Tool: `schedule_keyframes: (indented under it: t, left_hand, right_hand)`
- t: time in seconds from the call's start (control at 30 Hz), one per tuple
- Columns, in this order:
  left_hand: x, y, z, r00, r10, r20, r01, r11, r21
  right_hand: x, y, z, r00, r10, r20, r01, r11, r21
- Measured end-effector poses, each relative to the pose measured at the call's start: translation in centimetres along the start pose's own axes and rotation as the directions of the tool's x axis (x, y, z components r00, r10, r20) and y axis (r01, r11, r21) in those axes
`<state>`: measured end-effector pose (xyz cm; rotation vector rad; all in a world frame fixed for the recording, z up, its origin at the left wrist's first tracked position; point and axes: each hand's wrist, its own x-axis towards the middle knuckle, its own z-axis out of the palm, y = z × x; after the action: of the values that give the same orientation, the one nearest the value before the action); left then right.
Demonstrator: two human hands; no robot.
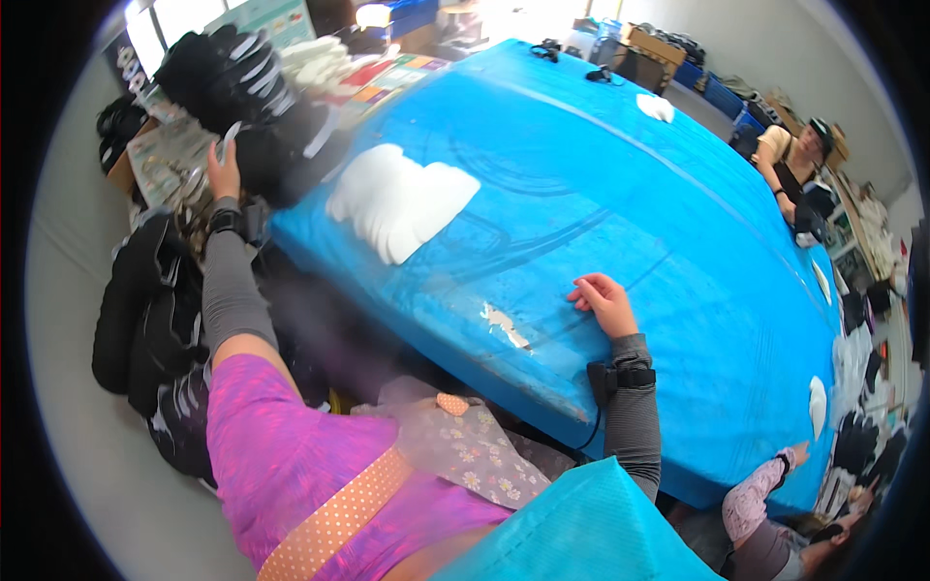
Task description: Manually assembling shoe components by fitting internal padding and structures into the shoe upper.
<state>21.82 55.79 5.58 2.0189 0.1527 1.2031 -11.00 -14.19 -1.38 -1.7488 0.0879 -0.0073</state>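
At the far left, my left hand is raised against a tall stack of black padded fabric pieces with white strips. Its fingers are closed at the stack's near edge, where a small white tip shows between them. Over the blue-covered table, my right hand hovers with loosely curled fingers, somewhat apart, and nothing visible in them. Between the two hands, a fanned pile of white flat pieces lies on the table's left part.
Black bundles are heaped on the left beside my arm. One person sits across the table handling something black; another reaches in at lower right. Smaller white stacks lie on the far side. A torn patch marks the cover.
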Motion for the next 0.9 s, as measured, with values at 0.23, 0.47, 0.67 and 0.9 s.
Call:
schedule_keyframes:
  t: [0.23, 0.47, 0.67, 0.9]
  left_hand:
    - [6.3, 2.7, 4.6, 0.811, -0.393, 0.434, 0.216, 0.89, 0.402]
    - [-0.6, 7.4, 5.9, 0.845, -0.305, 0.439, -0.089, 0.73, 0.678]
    - [0.4, 5.0, -1.7, 0.923, 0.368, 0.116, -0.371, 0.764, 0.528]
    - [-4.8, 1.5, -16.1, 0.963, -0.026, -0.268, 0.175, 0.817, 0.549]
  right_hand:
    - [-0.2, 0.1, -0.5, 1.0, 0.023, 0.001, -0.023, 0.999, 0.041]
    - [-0.1, -0.6, 0.1, 0.997, 0.06, 0.04, -0.062, 0.997, 0.046]
    - [1.0, 0.3, 0.5, 0.998, -0.03, 0.051, 0.028, 0.999, 0.04]
    - [1.1, 0.6, 0.8, 0.993, -0.034, 0.113, 0.028, 0.998, 0.054]
